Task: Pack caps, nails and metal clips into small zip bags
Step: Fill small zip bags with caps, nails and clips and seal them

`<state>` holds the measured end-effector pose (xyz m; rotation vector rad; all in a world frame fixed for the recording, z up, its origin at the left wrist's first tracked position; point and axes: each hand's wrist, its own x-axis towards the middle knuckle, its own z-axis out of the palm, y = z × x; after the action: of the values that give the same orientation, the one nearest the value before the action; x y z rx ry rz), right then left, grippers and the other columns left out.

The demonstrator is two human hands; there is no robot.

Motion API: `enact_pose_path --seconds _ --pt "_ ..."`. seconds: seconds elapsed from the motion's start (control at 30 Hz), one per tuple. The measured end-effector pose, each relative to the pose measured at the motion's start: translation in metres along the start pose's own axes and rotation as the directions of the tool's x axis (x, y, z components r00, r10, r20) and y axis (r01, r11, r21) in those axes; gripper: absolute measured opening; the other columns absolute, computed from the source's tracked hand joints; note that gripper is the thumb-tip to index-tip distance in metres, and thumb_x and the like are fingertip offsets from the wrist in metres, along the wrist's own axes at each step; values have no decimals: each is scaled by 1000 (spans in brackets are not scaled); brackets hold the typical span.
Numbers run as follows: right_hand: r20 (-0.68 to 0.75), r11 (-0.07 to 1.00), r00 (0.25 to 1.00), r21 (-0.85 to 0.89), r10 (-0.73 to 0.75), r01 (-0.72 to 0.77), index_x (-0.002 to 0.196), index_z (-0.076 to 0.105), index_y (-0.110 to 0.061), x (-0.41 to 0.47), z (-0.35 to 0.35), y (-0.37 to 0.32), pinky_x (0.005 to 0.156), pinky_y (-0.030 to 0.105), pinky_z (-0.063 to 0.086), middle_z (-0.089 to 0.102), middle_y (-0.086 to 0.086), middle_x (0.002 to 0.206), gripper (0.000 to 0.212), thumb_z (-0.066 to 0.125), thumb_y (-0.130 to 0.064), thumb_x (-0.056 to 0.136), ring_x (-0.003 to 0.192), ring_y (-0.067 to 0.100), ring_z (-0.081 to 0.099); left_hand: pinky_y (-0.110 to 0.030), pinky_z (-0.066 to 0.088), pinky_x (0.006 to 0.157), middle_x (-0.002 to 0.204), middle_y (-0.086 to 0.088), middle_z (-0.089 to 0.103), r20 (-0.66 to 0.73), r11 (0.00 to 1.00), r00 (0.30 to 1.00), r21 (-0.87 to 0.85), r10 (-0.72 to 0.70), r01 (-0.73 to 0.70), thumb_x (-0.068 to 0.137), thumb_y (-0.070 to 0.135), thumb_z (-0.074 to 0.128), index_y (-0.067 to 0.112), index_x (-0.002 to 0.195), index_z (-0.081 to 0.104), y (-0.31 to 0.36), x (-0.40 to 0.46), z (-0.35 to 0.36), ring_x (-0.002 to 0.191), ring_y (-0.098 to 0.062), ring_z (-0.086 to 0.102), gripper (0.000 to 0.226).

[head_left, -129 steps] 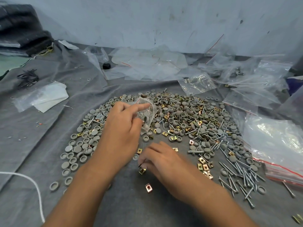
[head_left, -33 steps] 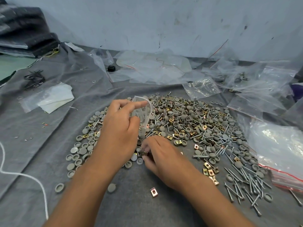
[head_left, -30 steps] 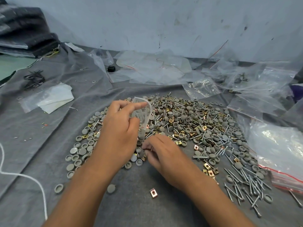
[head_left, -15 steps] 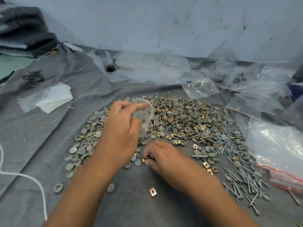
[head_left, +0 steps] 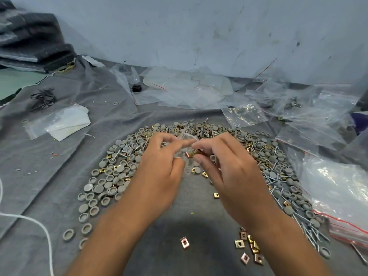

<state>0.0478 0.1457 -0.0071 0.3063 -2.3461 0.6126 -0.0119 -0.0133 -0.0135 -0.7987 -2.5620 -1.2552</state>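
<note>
Fingers of the left hand [head_left: 159, 172] pinch a small clear zip bag [head_left: 186, 150]; the right hand [head_left: 229, 168] pinches brass metal clips [head_left: 192, 154] at the bag's mouth, between both sets of fingertips. Just beyond and to either side of the fingers lies a heap of grey caps [head_left: 111, 176] and nails [head_left: 278, 182] on grey cloth [head_left: 59, 160]. Farther off, loose plastic bags [head_left: 189, 90] lie near the wall.

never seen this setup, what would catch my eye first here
A heap of grey caps, nails and metal clips covers the grey cloth at centre. Above it, the left hand holds a small zip bag while the right hand pinches a brass clip at its mouth.
</note>
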Motion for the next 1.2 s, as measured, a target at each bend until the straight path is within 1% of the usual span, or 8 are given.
enact_pose_path --seconds 0.2,0.33,0.4,0.47,0.53,0.67,0.87,1.2 --pt "-94 999 995 -33 -37 34 101 70 -15 -3 5 2 80 20 43 65 -9 98 15 69 -29 96 87 9 53 0 33 80 118 10 42 44 999 999 -48 -10 12 89 28 33 30 133 62 4 -2 2 100 13 45 52" --pt "-93 978 978 105 188 -178 100 64 -32 -2 -7 23 74 8 39 62 -20 96 6 67 -35 96 82 -3 54 -8 39 69 117 10 43 45 999 999 -49 -15 17 96 14 40 30 133 62 4 -2 2 80 0 53 46" --pt "196 938 919 -9 341 -346 93 62 -39 -9 -14 41 75 12 42 61 -23 92 9 70 -37 92 83 -5 55 -10 40 66 118 10 43 43 999 999 -46 -17 19 96 12 41 31 134 62 3 -2 2 75 -1 53 47" --pt "529 903 732 -230 428 -362 98 65 -41 -19 -13 52 81 25 51 61 -23 94 13 75 -42 88 87 -3 56 -11 40 65 119 9 44 47 999 999 -46 -13 15 96 13 41 31 134 62 4 -2 3 74 -1 52 47" --pt "639 898 630 -314 441 -310 104 66 -39 -28 -8 55 86 33 54 59 -21 99 19 75 -44 88 93 -1 55 -13 41 66 119 9 44 54 999 998 -42 -17 19 95 14 39 31 135 62 4 -2 3 77 -4 53 48" --pt "631 908 654 -282 418 -309 98 60 -40 -34 -6 58 90 34 51 50 -23 101 8 68 -40 94 98 0 48 -18 44 68 118 10 43 57 998 998 -49 -24 26 93 17 36 32 134 61 6 -2 4 77 -7 53 50" --pt "477 907 771 -247 421 -342 99 54 -39 -23 0 63 88 32 46 52 -22 105 7 61 -38 99 103 4 46 -21 45 70 116 13 43 54 997 998 -62 -35 38 92 22 35 31 134 61 7 -3 4 75 -8 53 51" --pt "482 954 844 -279 234 -105 99 59 -32 -29 7 68 71 28 45 59 -22 99 7 65 -31 96 97 8 47 -23 46 71 115 24 41 38 997 999 -78 -22 25 89 30 32 33 134 59 5 -4 2 79 -11 53 53"
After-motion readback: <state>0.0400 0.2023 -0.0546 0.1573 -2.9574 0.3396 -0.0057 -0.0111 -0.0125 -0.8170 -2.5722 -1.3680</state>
